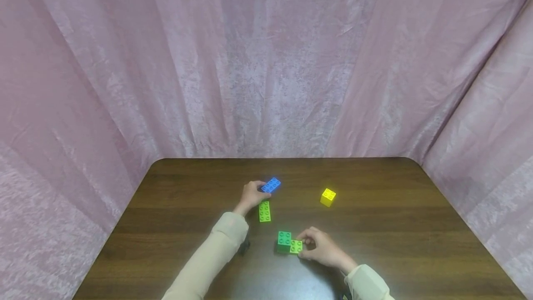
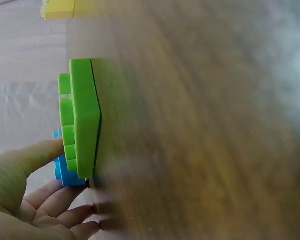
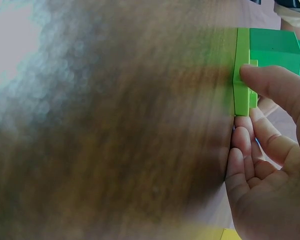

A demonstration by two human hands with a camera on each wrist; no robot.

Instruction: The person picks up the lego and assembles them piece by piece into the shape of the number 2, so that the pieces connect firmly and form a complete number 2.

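Note:
My left hand (image 1: 251,194) pinches the left end of a flat blue building brick (image 1: 271,184) between thumb and fingers. Just in front of that hand lies a flat lime-green building brick (image 1: 264,211), which partly covers the blue one in the left wrist view. My right hand (image 1: 322,246) holds the right end of a second lime-green brick (image 1: 296,246) by its edges, thumb on the near side. A taller dark green brick (image 3: 276,52) sits on that brick's left half. In the right wrist view these two stand on the tabletop.
A yellow brick (image 1: 328,197) stands on the right side of the brown wooden table (image 1: 395,226), beyond my right hand. Pink curtains (image 1: 266,59) hang behind the table's far edge and along both sides.

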